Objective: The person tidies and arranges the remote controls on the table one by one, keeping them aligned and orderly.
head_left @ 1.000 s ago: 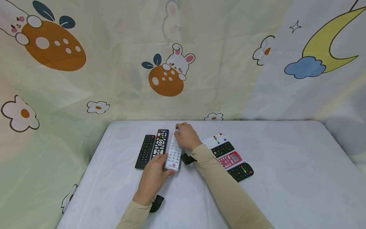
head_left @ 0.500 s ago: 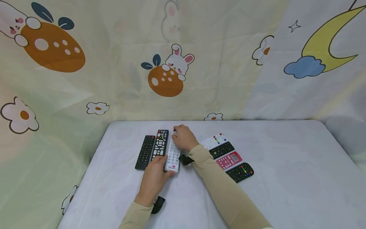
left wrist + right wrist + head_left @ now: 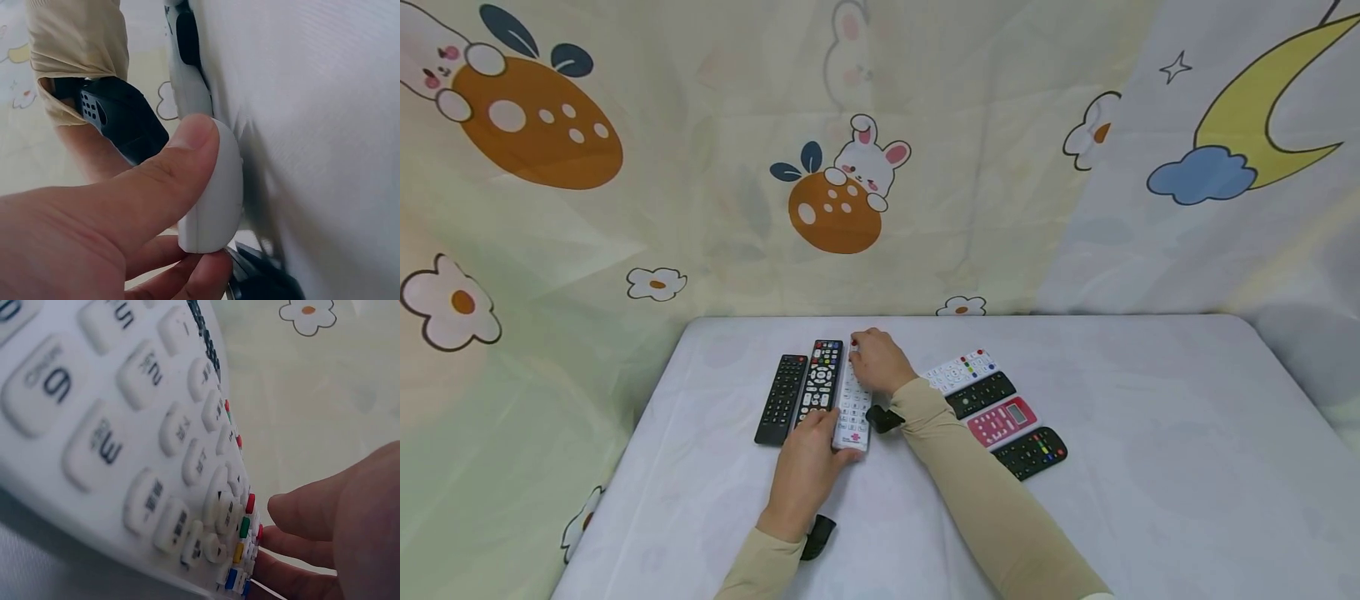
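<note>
A white remote control point(image 3: 852, 417) lies lengthwise on the table, right beside a black remote with white and coloured buttons point(image 3: 820, 375). My left hand point(image 3: 805, 467) holds its near end; in the left wrist view the thumb point(image 3: 194, 134) presses one side and the fingers reach round the other. At the far end, my right hand point(image 3: 880, 362) has its bent fingers at the remote's tip and covers part of the buttons. The right wrist view shows those fingers point(image 3: 300, 547) against the end with the coloured buttons. Another black remote point(image 3: 781, 400) lies on the far left of this row.
To the right, a slanted row holds a white remote point(image 3: 962, 368), a black one point(image 3: 981, 393), a pink calculator-like remote with a small display point(image 3: 1002, 421) and a black one with coloured buttons point(image 3: 1033, 452). My right forearm partly covers them. A printed curtain point(image 3: 1000, 208) hangs behind the table point(image 3: 1172, 467).
The white remote's far end has swung left, closing the gap to the black remote beside it. My right hand has moved slightly left with it; the left hand has barely shifted.
</note>
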Action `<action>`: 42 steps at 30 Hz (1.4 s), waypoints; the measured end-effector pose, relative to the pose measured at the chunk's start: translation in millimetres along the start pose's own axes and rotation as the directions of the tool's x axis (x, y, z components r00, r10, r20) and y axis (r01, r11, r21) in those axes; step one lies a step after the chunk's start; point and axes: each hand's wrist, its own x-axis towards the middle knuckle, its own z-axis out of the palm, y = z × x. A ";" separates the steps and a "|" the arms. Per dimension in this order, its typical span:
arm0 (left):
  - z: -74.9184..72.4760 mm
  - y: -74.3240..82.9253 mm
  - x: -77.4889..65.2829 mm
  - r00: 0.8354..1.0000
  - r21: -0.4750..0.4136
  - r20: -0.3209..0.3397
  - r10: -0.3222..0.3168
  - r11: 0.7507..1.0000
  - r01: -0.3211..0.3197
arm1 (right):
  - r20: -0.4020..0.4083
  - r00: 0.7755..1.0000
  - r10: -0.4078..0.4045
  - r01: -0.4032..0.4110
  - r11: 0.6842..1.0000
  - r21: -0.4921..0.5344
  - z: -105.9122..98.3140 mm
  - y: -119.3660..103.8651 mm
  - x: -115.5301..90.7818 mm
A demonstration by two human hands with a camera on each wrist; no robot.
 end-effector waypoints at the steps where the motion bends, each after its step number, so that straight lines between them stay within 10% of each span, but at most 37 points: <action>1: 0.2 0.1 -0.1 1.000 0.004 -0.005 0.006 1.000 -0.006 | 0.000 1.000 -0.002 0.002 1.000 -0.001 0.6 0.4 0.3; 42: 2.1 -7.5 1.1 0.999 -0.017 -0.001 0.049 0.999 -0.049 | 0.007 1.000 -0.014 0.014 0.997 0.072 0.3 0.7 -6.0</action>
